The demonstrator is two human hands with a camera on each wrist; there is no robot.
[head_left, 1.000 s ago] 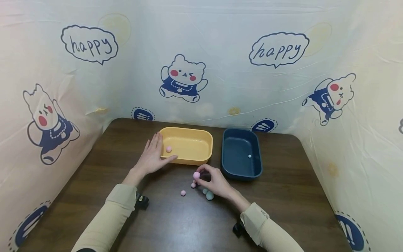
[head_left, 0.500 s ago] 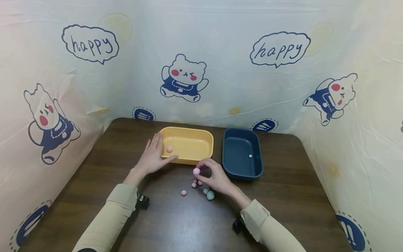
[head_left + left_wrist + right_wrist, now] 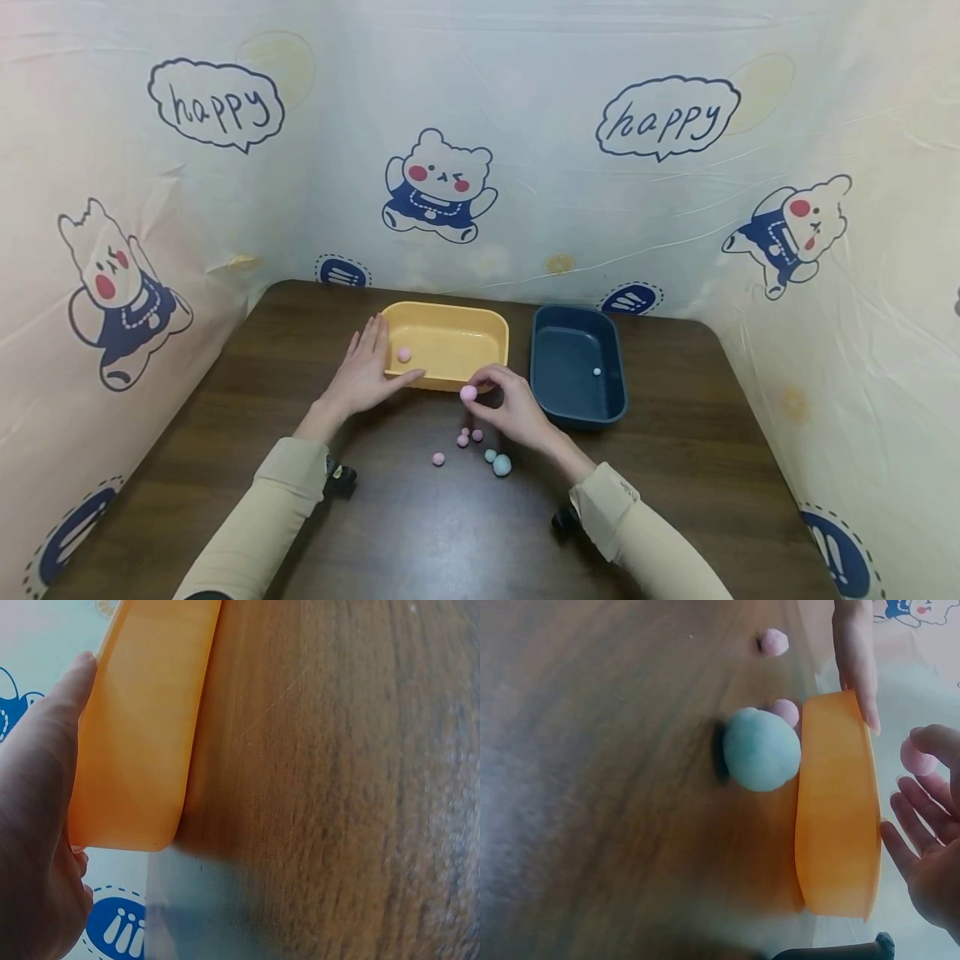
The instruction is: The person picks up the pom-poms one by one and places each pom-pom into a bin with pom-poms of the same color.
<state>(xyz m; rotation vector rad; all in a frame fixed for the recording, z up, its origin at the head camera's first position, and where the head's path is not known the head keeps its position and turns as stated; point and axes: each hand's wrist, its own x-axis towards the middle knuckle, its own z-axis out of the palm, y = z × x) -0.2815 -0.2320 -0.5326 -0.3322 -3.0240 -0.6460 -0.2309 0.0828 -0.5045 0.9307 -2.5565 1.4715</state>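
Note:
Between thumb and fingertips my right hand (image 3: 513,410) pinches a pink pom-pom (image 3: 468,393), held at the front right edge of a yellow plastic tray (image 3: 450,333). My left hand (image 3: 362,371) lies with straight fingers against the tray's left end, its thumb (image 3: 64,690) along the front rim. Inside the tray rests another pink pom-pom (image 3: 404,355). In front of it on the table, several small pink pom-poms (image 3: 462,441) lie loosely grouped, with one (image 3: 438,459) apart to the left. Close by sit a large blue-green pom-pom (image 3: 502,465) and a smaller one (image 3: 491,456).
Right of the yellow tray stands a dark blue tray (image 3: 538,392) holding one small pale ball (image 3: 597,372). Both stand near the back of a dark wooden table (image 3: 660,467). A printed curtain (image 3: 525,183) surrounds the table at the back and sides.
My right hand has risen from the small pom-poms toward the yellow tray's front edge, carrying the pink pom-pom. The left hand stays at the tray.

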